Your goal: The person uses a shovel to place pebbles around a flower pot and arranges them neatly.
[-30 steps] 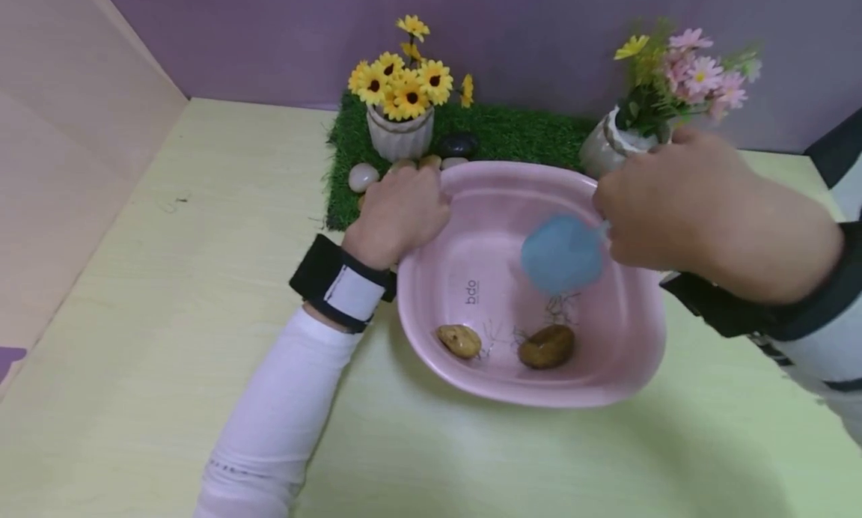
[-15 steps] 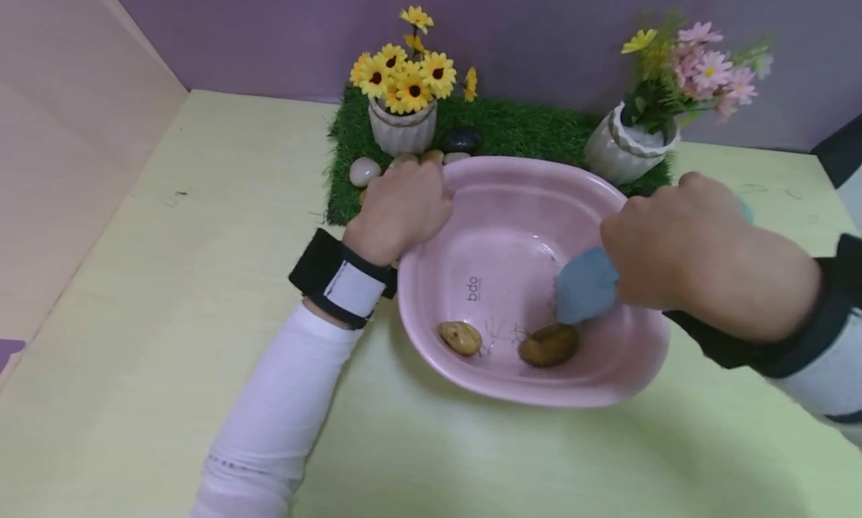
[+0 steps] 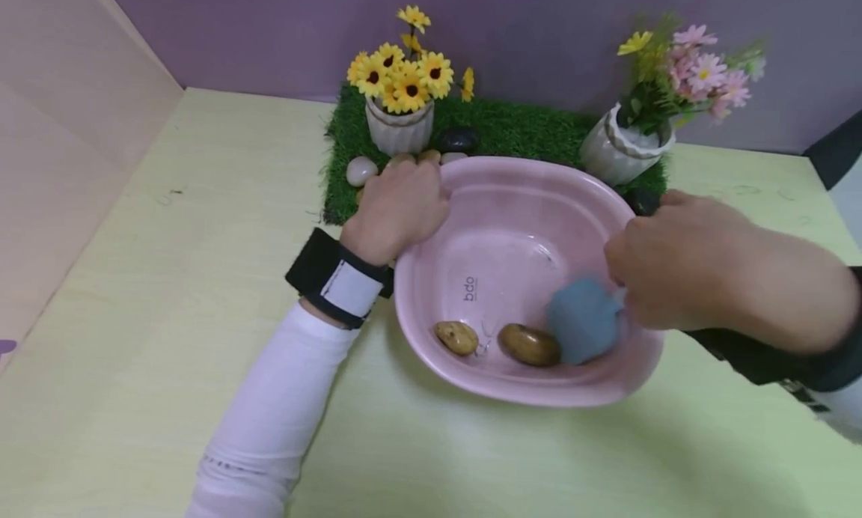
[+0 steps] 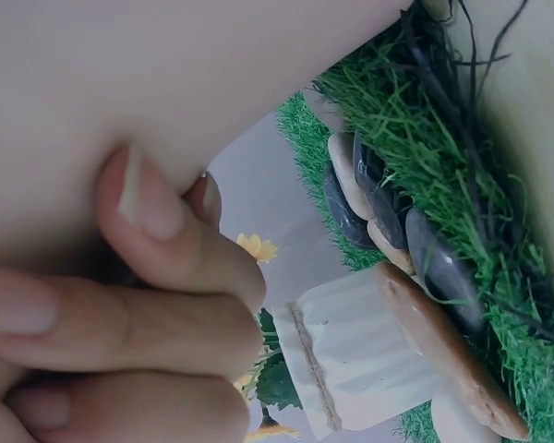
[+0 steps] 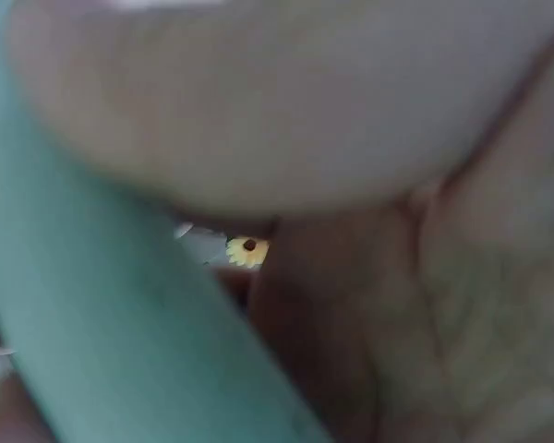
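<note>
My left hand (image 3: 397, 207) grips the left back rim of a pink basin (image 3: 501, 233); its curled fingers (image 4: 166, 332) show up close in the left wrist view. My right hand (image 3: 680, 263) holds a blue-green tool with a broad, rounded head (image 3: 584, 320) down in the basin's front right. Its thick handle (image 5: 120, 295) crosses the right wrist view, within my fingers. The tool head lies against or very near a smooth brown stone (image 3: 530, 344). A smaller tan stone (image 3: 456, 337) lies to the left of it. Thin dark strands (image 3: 483, 338) lie between the two stones.
Behind the basin lies a strip of artificial grass (image 3: 525, 129) with several pebbles. A white pot of yellow flowers (image 3: 400, 129) stands on its left part and a tilted pot of pink flowers (image 3: 622, 147) on its right. A purple wall (image 3: 269, 39) rises behind.
My right hand has come down and nearer, bringing the tool head from mid-basin to the front right. The larger brown stone has shifted a little left. My left hand has stayed on the rim.
</note>
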The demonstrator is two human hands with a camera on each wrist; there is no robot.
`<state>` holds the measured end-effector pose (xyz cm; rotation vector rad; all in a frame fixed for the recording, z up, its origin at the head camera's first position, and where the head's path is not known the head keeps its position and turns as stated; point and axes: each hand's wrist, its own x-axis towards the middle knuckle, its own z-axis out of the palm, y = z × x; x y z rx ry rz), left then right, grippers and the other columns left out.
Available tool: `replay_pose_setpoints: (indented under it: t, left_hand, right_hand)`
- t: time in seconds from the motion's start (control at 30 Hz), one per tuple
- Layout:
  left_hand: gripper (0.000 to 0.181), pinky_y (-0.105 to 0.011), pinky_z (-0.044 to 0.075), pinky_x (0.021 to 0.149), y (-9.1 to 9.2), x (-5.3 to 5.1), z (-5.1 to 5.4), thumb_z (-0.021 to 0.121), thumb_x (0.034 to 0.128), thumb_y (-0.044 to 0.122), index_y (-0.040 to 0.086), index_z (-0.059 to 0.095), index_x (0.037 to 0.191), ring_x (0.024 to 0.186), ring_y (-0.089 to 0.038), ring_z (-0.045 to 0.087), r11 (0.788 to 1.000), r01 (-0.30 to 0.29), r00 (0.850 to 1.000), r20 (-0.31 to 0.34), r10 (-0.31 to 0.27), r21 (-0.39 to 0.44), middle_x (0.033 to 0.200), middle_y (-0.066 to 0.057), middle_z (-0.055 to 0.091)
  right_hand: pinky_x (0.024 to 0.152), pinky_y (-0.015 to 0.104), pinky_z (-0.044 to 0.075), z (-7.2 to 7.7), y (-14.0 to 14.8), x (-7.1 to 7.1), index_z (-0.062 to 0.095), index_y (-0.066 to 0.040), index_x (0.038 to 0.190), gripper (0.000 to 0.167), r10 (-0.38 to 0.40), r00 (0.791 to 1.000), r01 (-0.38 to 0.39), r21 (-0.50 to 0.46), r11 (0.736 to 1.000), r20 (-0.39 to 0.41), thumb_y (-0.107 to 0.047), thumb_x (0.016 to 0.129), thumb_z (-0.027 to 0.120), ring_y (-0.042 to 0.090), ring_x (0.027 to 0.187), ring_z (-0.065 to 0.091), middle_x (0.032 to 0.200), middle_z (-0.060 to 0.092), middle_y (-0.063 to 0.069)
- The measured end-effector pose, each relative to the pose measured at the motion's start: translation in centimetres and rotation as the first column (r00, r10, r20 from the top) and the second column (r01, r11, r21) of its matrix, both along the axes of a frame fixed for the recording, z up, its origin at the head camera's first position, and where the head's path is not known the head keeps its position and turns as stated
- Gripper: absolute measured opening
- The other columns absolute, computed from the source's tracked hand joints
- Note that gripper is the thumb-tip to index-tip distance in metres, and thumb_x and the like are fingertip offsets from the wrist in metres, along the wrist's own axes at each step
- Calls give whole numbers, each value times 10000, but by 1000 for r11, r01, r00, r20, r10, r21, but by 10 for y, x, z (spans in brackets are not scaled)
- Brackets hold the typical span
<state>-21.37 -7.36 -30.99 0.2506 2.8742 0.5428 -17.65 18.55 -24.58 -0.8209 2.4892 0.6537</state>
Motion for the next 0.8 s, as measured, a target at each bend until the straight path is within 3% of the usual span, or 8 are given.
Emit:
replay_pose_setpoints:
  t: [0.13, 0.27, 0.47, 0.57, 0.7, 0.8]
  left_hand:
    - [407, -522, 547, 795, -1, 0, 1, 407, 1026, 296, 38, 493, 1330, 1091, -329, 546, 1000, 0, 1000, -1, 0, -2, 1180, -200, 566]
    - [415, -518, 548, 791, -1, -1, 1, 411, 1028, 305, 46, 483, 1344, 1095, -325, 541, 1000, 0, 1000, 10, 0, -4, 1189, -194, 560]
    - [415, -511, 551, 779, 0, -1, 1, 415, 1028, 309, 50, 485, 1345, 1088, -321, 544, 1000, -2, 1000, 8, 2, -6, 1184, -191, 564]
    - [415, -500, 552, 775, 0, -1, 1, 411, 1029, 302, 49, 485, 1348, 1086, -318, 544, 1000, 6, 1000, 11, -6, -3, 1180, -191, 567]
    - [420, -478, 554, 740, 0, -1, 2, 417, 1026, 302, 46, 487, 1352, 1062, -301, 541, 1000, 8, 1000, 12, -8, -8, 1155, -181, 568]
    - [420, -479, 555, 736, 0, -1, 2, 419, 1023, 295, 39, 492, 1349, 1059, -298, 541, 1000, 13, 1000, 7, -12, -11, 1146, -181, 572]
  right_hand:
    - [826, 461, 382, -4, -1, -7, 705, -371, 857, 90, 32, 993, -25, -65, 998, 109, -304, 808, 741, 52, 703, 562, 807, 676, -183]
    - [808, 440, 353, -9, -3, -10, 700, -364, 895, 128, 44, 992, -30, -112, 993, 121, -287, 809, 755, 66, 748, 578, 832, 684, -170]
    - [828, 475, 339, -18, -12, -10, 650, -227, 845, 66, 94, 996, -92, -162, 982, 1, -255, 815, 701, 238, 885, 579, 873, 642, -49]
    - [827, 471, 331, -19, -15, -9, 633, -185, 854, 86, 132, 989, -141, -187, 972, -62, -229, 813, 694, 262, 873, 538, 852, 599, 1]
    - [819, 451, 315, -19, -23, -9, 673, -180, 917, 106, 213, 967, -242, -243, 939, -140, -184, 829, 731, 253, 842, 489, 841, 580, 9]
    - [843, 452, 306, -19, -28, -9, 699, -196, 947, 139, 258, 954, -292, -290, 911, -149, -158, 827, 758, 240, 825, 456, 835, 569, -2]
